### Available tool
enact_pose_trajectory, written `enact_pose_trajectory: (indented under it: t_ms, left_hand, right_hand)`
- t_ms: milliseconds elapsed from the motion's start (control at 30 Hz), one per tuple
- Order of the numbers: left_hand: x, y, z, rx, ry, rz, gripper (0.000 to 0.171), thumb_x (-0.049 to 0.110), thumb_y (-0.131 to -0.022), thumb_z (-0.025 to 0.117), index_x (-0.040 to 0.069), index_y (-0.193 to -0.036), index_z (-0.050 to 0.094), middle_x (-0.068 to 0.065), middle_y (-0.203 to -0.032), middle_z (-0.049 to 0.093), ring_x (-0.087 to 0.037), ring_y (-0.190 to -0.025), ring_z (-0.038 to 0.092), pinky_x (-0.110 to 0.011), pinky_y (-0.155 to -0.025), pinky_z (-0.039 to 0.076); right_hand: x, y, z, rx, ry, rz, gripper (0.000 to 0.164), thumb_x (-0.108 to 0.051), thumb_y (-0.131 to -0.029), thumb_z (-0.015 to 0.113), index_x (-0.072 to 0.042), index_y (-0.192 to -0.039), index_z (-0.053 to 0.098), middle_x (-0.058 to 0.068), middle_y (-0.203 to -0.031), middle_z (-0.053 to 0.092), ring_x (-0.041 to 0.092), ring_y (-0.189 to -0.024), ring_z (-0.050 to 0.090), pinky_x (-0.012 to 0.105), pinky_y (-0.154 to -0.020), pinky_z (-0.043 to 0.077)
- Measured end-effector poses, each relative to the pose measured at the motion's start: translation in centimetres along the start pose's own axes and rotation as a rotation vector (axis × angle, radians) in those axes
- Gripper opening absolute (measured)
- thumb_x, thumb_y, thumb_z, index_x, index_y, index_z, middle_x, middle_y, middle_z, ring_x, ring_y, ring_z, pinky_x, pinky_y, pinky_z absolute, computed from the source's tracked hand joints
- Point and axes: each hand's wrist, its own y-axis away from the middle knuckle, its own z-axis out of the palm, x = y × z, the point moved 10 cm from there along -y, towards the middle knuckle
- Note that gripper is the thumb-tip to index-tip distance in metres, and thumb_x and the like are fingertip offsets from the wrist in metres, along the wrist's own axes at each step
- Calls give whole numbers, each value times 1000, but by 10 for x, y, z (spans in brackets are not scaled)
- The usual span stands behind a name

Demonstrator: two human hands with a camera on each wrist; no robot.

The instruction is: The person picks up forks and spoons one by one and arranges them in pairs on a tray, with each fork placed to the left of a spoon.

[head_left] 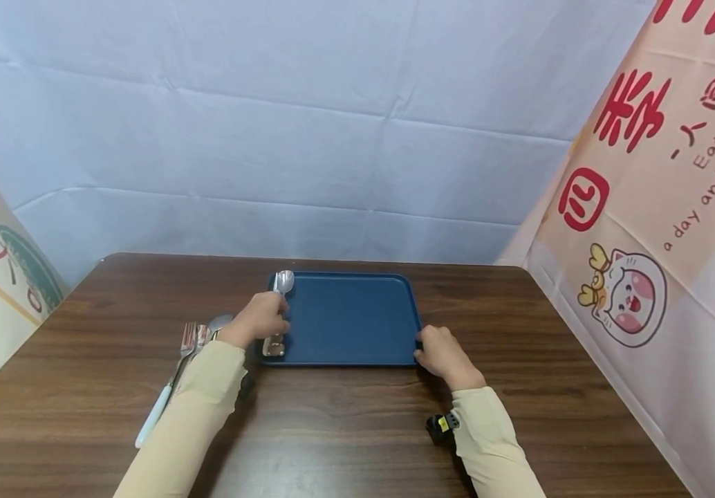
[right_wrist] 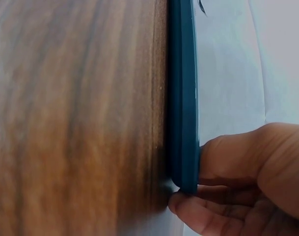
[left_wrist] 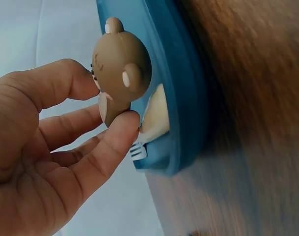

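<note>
My left hand (head_left: 261,317) is over the left side of a blue tray (head_left: 351,318). In the left wrist view, its thumb and fingers pinch a brown bear-shaped handle (left_wrist: 122,61) of a utensil; the utensil's other end is hidden there. Past the fingers in the head view, a shiny spoon bowl (head_left: 285,279) lies at the tray's far left corner. A cream-coloured piece (left_wrist: 156,115) and small white fork tines (left_wrist: 138,151) show inside the tray beside the fingers. My right hand (head_left: 443,351) grips the tray's right rim near the front corner, thumb above and fingers beneath.
Left of the tray, a fork (head_left: 188,339) with other cutlery lies on the brown wooden table (head_left: 345,429), partly behind the left sleeve. A pale blue handle (head_left: 153,417) points toward the front. White cloth (head_left: 270,138) hangs behind; a printed cloth (head_left: 662,207) stands at right.
</note>
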Motion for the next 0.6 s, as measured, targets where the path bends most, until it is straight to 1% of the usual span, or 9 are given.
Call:
enact_pose_trajectory:
  t_ms: [33, 100, 200, 267, 333, 367, 433, 500, 600]
  left_hand:
    - [0, -1, 1, -4, -3, -2, 37, 2, -76, 66, -10, -110, 61, -21, -109, 61, -24, -88, 59, -39, -79, 49]
    - [1, -3, 5, -20, -1, -5, 31, 2, -76, 65, -10, -106, 63, -21, -102, 62, -24, -81, 60, -39, -74, 50]
    - [2, -5, 6, -19, -12, -7, 27, 3, -77, 65, -8, -101, 65, -18, -95, 63, -21, -73, 57, -37, -68, 50]
    - [4, -6, 8, -21, -18, -7, 17, 2, -76, 65, -5, -91, 66, -14, -83, 62, -19, -64, 54, -34, -60, 48]
    - [7, -7, 10, -19, -30, -3, 5, 2, -76, 66, -1, -78, 64, -8, -71, 57, -15, -58, 49, -29, -54, 44]
    - [9, -7, 12, -24, -30, 1, 7, 2, -76, 65, 2, -70, 60, -5, -64, 52, -13, -53, 44, -27, -50, 39]
    - [13, -9, 15, -32, -34, 22, 26, 0, -75, 64, 8, -57, 47, 0, -53, 38, -11, -46, 34, -25, -44, 30]
    - [16, -10, 17, -35, -42, 40, 36, -2, -74, 63, 12, -54, 37, 2, -50, 29, -10, -44, 26, -24, -44, 25]
    - [20, -11, 19, -36, -61, 53, 39, -3, -73, 62, 13, -52, 33, 3, -49, 25, -11, -45, 23, -24, -44, 23]
  right_hand:
    - [0, 0, 0, 1, 0, -1, 10, 1, -82, 63, -3, -72, 63, 3, -59, 49, 16, -52, 42, 28, -50, 35]
    - [1, 0, 0, 3, 0, 2, 10, 1, -82, 64, -2, -72, 63, 4, -60, 50, 16, -52, 43, 28, -50, 35]
    - [0, 0, 0, 2, -3, 1, 7, 1, -82, 64, -1, -75, 65, 6, -65, 55, 16, -53, 43, 29, -51, 36]
    - [0, -1, 0, -5, -9, 7, 5, 1, -82, 64, 0, -77, 66, 9, -69, 58, 16, -54, 45, 29, -52, 37]
    - [-1, 0, 1, -9, -16, 8, 4, 1, -82, 65, 3, -83, 68, 16, -80, 63, 18, -60, 51, 30, -54, 40]
    - [-1, 0, 1, -14, -21, 9, 8, 1, -82, 65, 5, -87, 68, 20, -87, 64, 20, -65, 55, 31, -56, 41]
    - [0, 0, 2, -25, -30, 19, 15, 0, -83, 64, 8, -95, 67, 25, -98, 63, 25, -75, 60, 32, -58, 43]
    - [1, 1, 3, -30, -38, 25, 22, 0, -83, 64, 11, -103, 65, 27, -108, 60, 32, -89, 61, 34, -62, 46]
    - [2, 1, 2, -31, -42, 30, 24, 0, -84, 64, 12, -105, 64, 28, -110, 59, 34, -94, 60, 35, -63, 46]
